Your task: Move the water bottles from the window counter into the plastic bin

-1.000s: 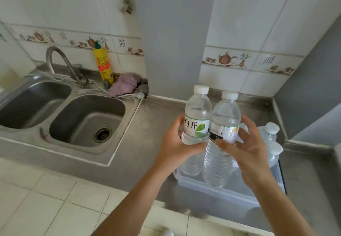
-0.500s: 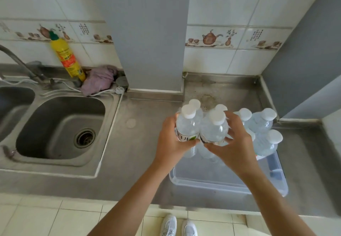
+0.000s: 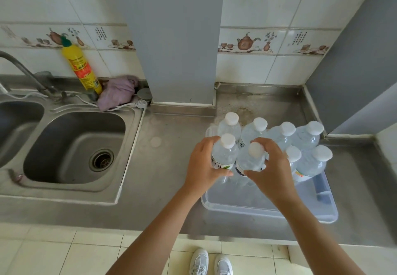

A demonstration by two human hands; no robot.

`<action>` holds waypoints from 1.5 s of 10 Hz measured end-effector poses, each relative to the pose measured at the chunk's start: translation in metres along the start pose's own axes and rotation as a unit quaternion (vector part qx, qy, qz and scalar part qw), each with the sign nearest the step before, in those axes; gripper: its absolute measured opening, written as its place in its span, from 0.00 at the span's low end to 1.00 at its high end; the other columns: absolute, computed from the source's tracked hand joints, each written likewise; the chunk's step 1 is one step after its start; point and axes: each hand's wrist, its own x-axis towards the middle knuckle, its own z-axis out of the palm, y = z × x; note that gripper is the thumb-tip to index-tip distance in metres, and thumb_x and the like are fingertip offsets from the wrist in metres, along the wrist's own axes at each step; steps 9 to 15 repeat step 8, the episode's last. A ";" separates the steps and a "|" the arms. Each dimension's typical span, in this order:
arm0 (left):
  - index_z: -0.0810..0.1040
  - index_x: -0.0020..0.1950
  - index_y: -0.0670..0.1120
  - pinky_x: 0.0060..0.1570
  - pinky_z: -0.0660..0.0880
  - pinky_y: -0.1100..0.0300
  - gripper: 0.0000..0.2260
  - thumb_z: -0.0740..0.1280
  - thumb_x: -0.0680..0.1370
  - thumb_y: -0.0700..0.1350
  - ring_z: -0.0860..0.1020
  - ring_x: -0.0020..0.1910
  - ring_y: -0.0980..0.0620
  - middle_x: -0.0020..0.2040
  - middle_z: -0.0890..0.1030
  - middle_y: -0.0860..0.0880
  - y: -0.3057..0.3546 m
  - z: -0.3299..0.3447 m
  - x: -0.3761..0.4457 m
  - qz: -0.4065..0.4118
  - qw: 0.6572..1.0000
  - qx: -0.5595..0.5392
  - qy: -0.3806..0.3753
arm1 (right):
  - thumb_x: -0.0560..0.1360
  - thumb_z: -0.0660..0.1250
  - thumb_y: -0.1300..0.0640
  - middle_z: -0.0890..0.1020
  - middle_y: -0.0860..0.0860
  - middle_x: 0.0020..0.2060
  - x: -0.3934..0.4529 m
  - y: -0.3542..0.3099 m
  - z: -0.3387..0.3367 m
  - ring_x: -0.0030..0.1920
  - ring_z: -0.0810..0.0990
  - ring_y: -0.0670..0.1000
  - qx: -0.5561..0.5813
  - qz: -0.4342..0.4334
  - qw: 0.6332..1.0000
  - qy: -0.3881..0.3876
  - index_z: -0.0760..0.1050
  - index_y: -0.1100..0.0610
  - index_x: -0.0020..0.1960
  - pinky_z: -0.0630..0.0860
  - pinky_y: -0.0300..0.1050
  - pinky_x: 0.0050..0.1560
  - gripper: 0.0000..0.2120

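A clear plastic bin (image 3: 268, 209) sits on the steel counter at the right. Several white-capped water bottles (image 3: 309, 135) stand upright inside it along its far and right sides. My left hand (image 3: 200, 165) grips one bottle (image 3: 224, 154) by its labelled body. My right hand (image 3: 271, 167) grips a second bottle (image 3: 250, 160) right beside it. Both held bottles are upright inside the bin's left half, close against the standing ones. Their bases are hidden behind my hands.
A steel double sink (image 3: 71, 148) with a tap (image 3: 21, 68) lies to the left. A yellow detergent bottle (image 3: 82, 68) and a purple cloth (image 3: 118, 94) stand behind it. A grey column (image 3: 176, 38) rises at the back; a grey wall (image 3: 352, 59) closes the right.
Both hands have lowered the two bottles from above the bin down into it, beside the standing bottles. The camera has tilted downward, and now shows the floor and shoes.
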 end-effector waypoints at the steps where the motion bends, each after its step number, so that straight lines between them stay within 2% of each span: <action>1: 0.73 0.65 0.44 0.59 0.71 0.52 0.40 0.85 0.56 0.47 0.73 0.61 0.46 0.62 0.76 0.47 0.000 0.000 0.001 0.020 0.999 0.025 0.005 | 0.60 0.80 0.68 0.78 0.50 0.55 -0.003 0.003 0.001 0.54 0.75 0.50 -0.006 0.002 1.000 -0.005 0.72 0.55 0.62 0.76 0.49 0.55 0.34; 2: 0.72 0.66 0.41 0.58 0.73 0.48 0.42 0.85 0.56 0.47 0.75 0.60 0.43 0.62 0.76 0.44 0.007 -0.003 0.002 0.069 0.995 0.077 0.009 | 0.62 0.79 0.68 0.76 0.51 0.61 -0.007 0.002 0.000 0.54 0.71 0.43 -0.043 -0.014 0.999 -0.003 0.69 0.52 0.66 0.72 0.40 0.52 0.37; 3: 0.66 0.70 0.46 0.60 0.73 0.46 0.45 0.84 0.58 0.47 0.74 0.63 0.43 0.65 0.75 0.44 0.017 -0.008 0.001 0.152 0.983 0.099 0.020 | 0.64 0.78 0.68 0.75 0.52 0.64 -0.011 -0.004 -0.003 0.59 0.73 0.49 -0.116 -0.075 0.990 0.007 0.68 0.52 0.69 0.71 0.40 0.51 0.39; 4: 0.63 0.73 0.51 0.62 0.71 0.46 0.44 0.83 0.62 0.49 0.74 0.66 0.42 0.69 0.75 0.43 0.028 -0.016 0.000 0.227 0.959 0.167 0.025 | 0.64 0.78 0.68 0.75 0.56 0.66 -0.013 -0.013 -0.010 0.63 0.75 0.59 -0.156 -0.129 0.979 0.027 0.71 0.57 0.68 0.79 0.51 0.49 0.35; 5: 0.75 0.70 0.47 0.64 0.73 0.40 0.36 0.81 0.65 0.51 0.75 0.68 0.43 0.69 0.77 0.45 0.032 -0.020 -0.001 0.321 0.901 0.290 0.038 | 0.65 0.79 0.66 0.77 0.61 0.64 -0.016 -0.013 -0.015 0.66 0.74 0.64 -0.249 -0.179 0.950 0.061 0.77 0.62 0.63 0.76 0.60 0.57 0.28; 6: 0.75 0.72 0.46 0.68 0.70 0.39 0.36 0.79 0.67 0.54 0.72 0.72 0.44 0.73 0.74 0.46 0.032 -0.017 -0.005 0.336 0.864 0.375 0.013 | 0.68 0.78 0.60 0.74 0.62 0.68 -0.025 -0.005 -0.021 0.71 0.67 0.65 -0.322 -0.167 0.930 0.058 0.75 0.60 0.67 0.61 0.69 0.69 0.29; 7: 0.63 0.79 0.47 0.72 0.65 0.39 0.40 0.74 0.72 0.57 0.60 0.79 0.44 0.80 0.62 0.46 0.031 -0.016 -0.011 0.317 0.849 0.422 -0.013 | 0.71 0.74 0.49 0.64 0.61 0.74 -0.037 0.001 -0.024 0.75 0.58 0.64 -0.380 -0.132 0.915 0.018 0.64 0.57 0.75 0.55 0.68 0.71 0.36; 8: 0.56 0.81 0.47 0.75 0.57 0.40 0.40 0.68 0.76 0.61 0.53 0.80 0.45 0.81 0.56 0.46 0.033 -0.015 -0.013 0.302 0.851 0.430 -0.013 | 0.77 0.61 0.39 0.49 0.57 0.78 -0.041 0.004 -0.026 0.77 0.44 0.60 -0.429 -0.106 0.896 -0.047 0.43 0.50 0.78 0.47 0.65 0.74 0.39; 15: 0.56 0.81 0.47 0.75 0.57 0.40 0.40 0.68 0.76 0.61 0.53 0.80 0.45 0.81 0.56 0.46 0.033 -0.015 -0.013 0.302 0.851 0.430 -0.013 | 0.77 0.61 0.39 0.49 0.57 0.78 -0.041 0.004 -0.026 0.77 0.44 0.60 -0.429 -0.106 0.896 -0.047 0.43 0.50 0.78 0.47 0.65 0.74 0.39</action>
